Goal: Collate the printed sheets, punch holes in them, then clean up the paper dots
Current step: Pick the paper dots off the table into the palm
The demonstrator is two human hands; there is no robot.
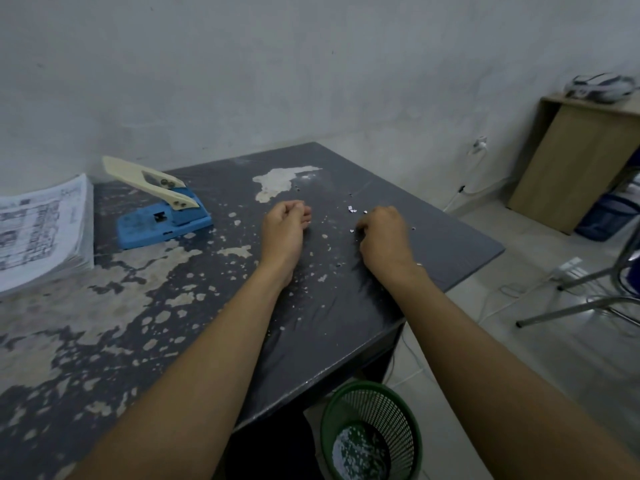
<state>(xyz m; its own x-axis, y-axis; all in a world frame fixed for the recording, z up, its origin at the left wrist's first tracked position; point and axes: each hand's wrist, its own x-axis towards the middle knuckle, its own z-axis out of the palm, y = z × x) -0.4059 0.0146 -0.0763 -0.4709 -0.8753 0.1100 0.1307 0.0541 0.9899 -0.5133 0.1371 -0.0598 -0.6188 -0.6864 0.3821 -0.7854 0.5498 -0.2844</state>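
On the dark, worn table (433,244) both my hands rest near the far right corner, knuckles up. My left hand (285,226) has its fingers curled into a loose fist; I cannot tell whether anything sits inside it. My right hand (384,233) lies just to the right of it, fingers bent down onto the tabletop among the paper dots (352,209), a small scatter of white bits lying just beyond and beside its fingertips; whether it pinches any of them I cannot tell. Well to the left, the punch (162,216) sits with its blue base flat on the table and its cream lever raised. Left of that, at the table's edge, the sheets (41,230) lie in a thick printed stack. Down on the floor by the table's near corner stands a green mesh bin (372,431) with white dots heaped in its bottom.
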